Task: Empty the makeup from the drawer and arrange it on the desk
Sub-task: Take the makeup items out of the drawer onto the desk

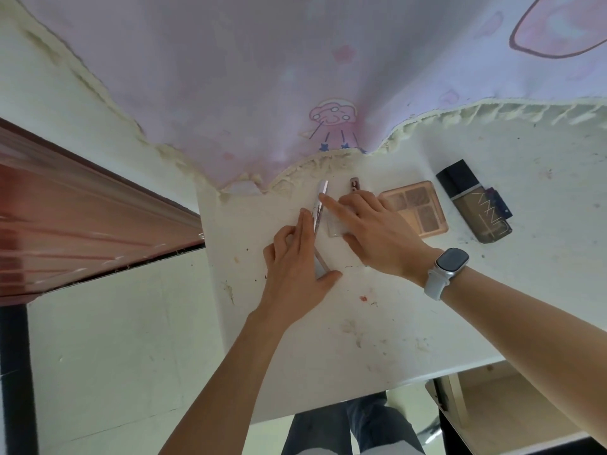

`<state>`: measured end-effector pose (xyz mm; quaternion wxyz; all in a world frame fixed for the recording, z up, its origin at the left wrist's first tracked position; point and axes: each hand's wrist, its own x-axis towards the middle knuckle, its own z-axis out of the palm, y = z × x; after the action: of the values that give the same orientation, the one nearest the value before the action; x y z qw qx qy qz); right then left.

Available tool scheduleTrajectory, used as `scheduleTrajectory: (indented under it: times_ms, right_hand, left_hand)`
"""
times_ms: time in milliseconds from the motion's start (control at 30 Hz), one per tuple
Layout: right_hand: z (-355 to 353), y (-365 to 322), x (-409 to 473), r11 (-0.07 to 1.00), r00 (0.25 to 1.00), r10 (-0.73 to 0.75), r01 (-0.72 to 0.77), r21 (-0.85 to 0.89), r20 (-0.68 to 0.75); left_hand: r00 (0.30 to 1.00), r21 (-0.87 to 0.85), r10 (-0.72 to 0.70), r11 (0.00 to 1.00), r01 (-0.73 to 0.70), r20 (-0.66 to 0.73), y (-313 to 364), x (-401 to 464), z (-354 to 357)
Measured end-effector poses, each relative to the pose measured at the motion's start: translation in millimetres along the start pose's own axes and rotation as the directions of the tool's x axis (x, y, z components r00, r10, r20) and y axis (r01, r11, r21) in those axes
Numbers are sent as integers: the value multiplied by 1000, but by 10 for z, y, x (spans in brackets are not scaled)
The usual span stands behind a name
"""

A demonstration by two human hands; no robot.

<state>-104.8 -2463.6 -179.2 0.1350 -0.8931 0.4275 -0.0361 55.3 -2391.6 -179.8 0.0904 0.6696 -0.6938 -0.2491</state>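
Fingers of both my hands lie flat and straight on the slim silver-white makeup pen (320,210), which rests lengthwise on the white desk (377,323) just below the frilled hem of the cloth. The index finger of my left hand (297,267) runs along the pen's left side, its other fingers tucked back a little and its thumb spread out to the right under the pen's lower end. My right hand (377,231) reaches in from the right, its index fingertip pressing on the pen's upper part while the rest of its fingers lie spread over a small clear square case (335,228). Just beyond those fingers a small brownish clip-like piece (354,185) pokes out; I cannot tell what it is. Beside my right hand lies a rose-gold eyeshadow palette with brown pans (418,208), and further right a dark rectangular foundation bottle with a black cap (474,201), apart from the palette. A pale grey smartwatch (448,267) sits on my right wrist. The pink cartoon-printed cloth (262,77) hangs behind the desk, and an open wooden drawer (486,408) shows at the lower right.
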Motion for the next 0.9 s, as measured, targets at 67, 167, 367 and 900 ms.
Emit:
scheduleTrajectory:
  times_ms: [67, 167, 367, 900]
  right_hand:
    - [-22, -25, 29, 998, 1000, -10, 10, -54, 5]
    - [-81, -68, 83, 997, 997, 15, -8, -79, 81]
    - [-60, 2, 24, 993, 995, -31, 42, -107, 97]
    - [33, 61, -335, 999, 999, -10, 12, 35, -44]
  left_hand:
    - [1000, -56, -1, 998, 1, 8, 8, 33, -9]
    - [1000, -148, -9, 989, 9, 3, -15, 13, -41]
    - [975, -127, -96, 989, 71, -199, -225, 16, -51]
    - [995, -95, -56, 994, 47, -85, -148, 13, -97]
